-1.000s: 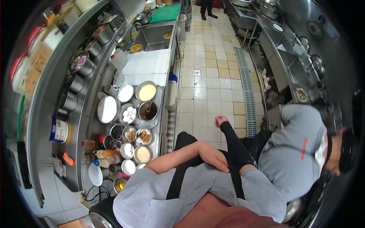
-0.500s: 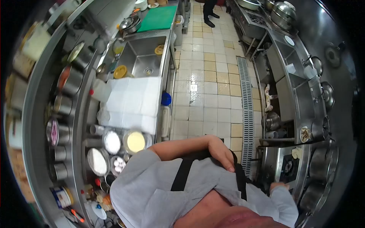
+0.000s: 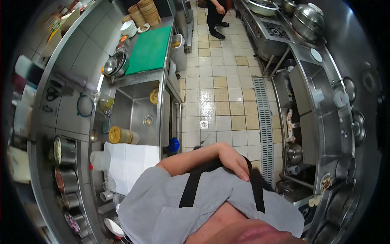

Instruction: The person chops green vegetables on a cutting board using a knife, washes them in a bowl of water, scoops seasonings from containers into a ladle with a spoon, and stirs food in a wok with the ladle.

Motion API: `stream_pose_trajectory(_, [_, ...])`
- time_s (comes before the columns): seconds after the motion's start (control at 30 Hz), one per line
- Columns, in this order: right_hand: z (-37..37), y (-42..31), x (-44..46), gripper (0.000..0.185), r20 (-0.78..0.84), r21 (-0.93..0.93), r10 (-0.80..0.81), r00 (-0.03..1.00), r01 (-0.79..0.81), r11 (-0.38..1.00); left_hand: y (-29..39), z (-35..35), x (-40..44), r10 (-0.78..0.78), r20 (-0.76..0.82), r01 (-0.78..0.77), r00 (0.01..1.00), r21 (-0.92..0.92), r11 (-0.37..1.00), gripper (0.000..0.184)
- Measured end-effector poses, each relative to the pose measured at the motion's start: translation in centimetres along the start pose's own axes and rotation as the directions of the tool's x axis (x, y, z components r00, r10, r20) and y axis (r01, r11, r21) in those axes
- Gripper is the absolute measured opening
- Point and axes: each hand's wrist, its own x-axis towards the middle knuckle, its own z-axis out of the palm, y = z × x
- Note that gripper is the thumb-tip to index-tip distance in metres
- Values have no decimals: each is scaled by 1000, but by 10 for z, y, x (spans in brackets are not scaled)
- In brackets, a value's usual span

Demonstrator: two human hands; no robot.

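A steel table (image 3: 142, 78) carries a green cutting board (image 3: 149, 51), metal bowls (image 3: 115, 65) at the board's edge, stacked bamboo steamers (image 3: 148, 13) beyond, and a white cloth (image 3: 132, 164) near the sink (image 3: 129, 110).

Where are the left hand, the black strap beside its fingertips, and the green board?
Left hand (image 3: 235, 163): head view, on the back of the hand.
Black strap (image 3: 256, 192): head view, on the stretch over the grey shirt.
Green board (image 3: 148, 50): head view, middle of its flat top.
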Motion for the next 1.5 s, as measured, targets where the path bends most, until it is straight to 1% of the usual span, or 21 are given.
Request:
stream_pose_trajectory(0.13, [-186,-135,156,29,-243,-336,-287,926,197,921,23,-76,-60,-41,-70,43,997,25,999,62])
stream_pose_trajectory(0.2, [-272,-225,236,30,-408,6,-262,874,290,957,26,-116,-88,-38,-99,42,994,34,999,62])
stream_pose_trajectory(0.27, [-353,-330,238,22,-339,522,-300,892,444,729,25,-157,-124,-6,-116,9,993,26,1000,62])
stream_pose_trajectory(0.4, [-417,-464,257,23,-293,636,-361,885,462,618,32,-240,-207,8,-166,3,986,63,998,63])
stream_pose_trajectory(0.47, [-397,-471,305,25,-297,572,-405,865,500,650,48,-284,-247,97,-195,-77,976,104,992,63])
stream_pose_trajectory(0.53, [-368,-460,318,28,-128,564,-280,951,302,769,52,-324,-278,149,-214,-135,966,78,988,61])
stream_pose_trajectory(0.57, [-341,-423,375,26,5,387,-317,948,291,875,54,-346,-295,165,-210,-154,964,67,986,60])
stream_pose_trajectory(0.6, [-351,-435,333,29,63,246,-155,986,136,960,56,-368,-313,171,-207,-166,963,42,985,59])
stream_pose_trajectory(0.67, [-345,-415,337,28,111,25,-76,991,74,997,60,-409,-344,178,-175,-187,968,-39,982,57])
stream_pose_trajectory(0.8, [-362,-429,362,26,132,-1,27,991,-27,1000,79,-489,-418,85,-192,-87,978,0,996,53])
stream_pose_trajectory(0.93, [-401,-489,428,25,123,24,49,991,-52,998,74,-581,-481,124,-205,-116,971,48,992,53])
stream_pose_trajectory(0.97, [-414,-507,450,25,114,32,41,993,-45,998,77,-611,-494,159,-166,-152,973,55,987,52])
stream_pose_trajectory(1.07, [-465,-567,522,25,74,14,-7,997,6,1000,91,-702,-533,-4,-63,9,998,76,997,52])
stream_pose_trajectory(1.1, [-484,-591,548,25,63,0,-28,998,28,1000,91,-724,-539,52,-77,-57,996,-68,996,54])
stream_pose_trajectory(1.17, [-529,-647,608,26,18,-50,-100,995,101,994,116,-770,-563,85,-140,-80,986,42,996,55])
stream_pose_trajectory(1.27, [-595,-743,716,27,-33,-486,-433,901,364,795,133,-823,-609,37,-222,-31,974,29,999,56])
stream_pose_trajectory(1.3, [-624,-791,747,27,-71,-513,-511,857,408,755,131,-839,-620,4,-251,-12,968,-31,999,59])
stream_pose_trajectory(1.33, [-647,-842,776,28,-131,-488,-581,803,458,743,138,-855,-633,14,-273,-13,962,7,1000,60])
stream_pose_trajectory(1.37, [-676,-906,772,26,-238,167,-412,879,455,875,142,-871,-648,38,-300,-32,953,27,999,60])
stream_pose_trajectory(1.4, [-706,-964,785,27,-68,354,-373,925,372,858,144,-888,-664,56,-319,-43,946,48,998,61])
stream_pose_trajectory(1.5, [-758,-1110,824,19,91,497,-437,895,339,798,146,-945,-710,38,-343,-19,938,57,998,62])
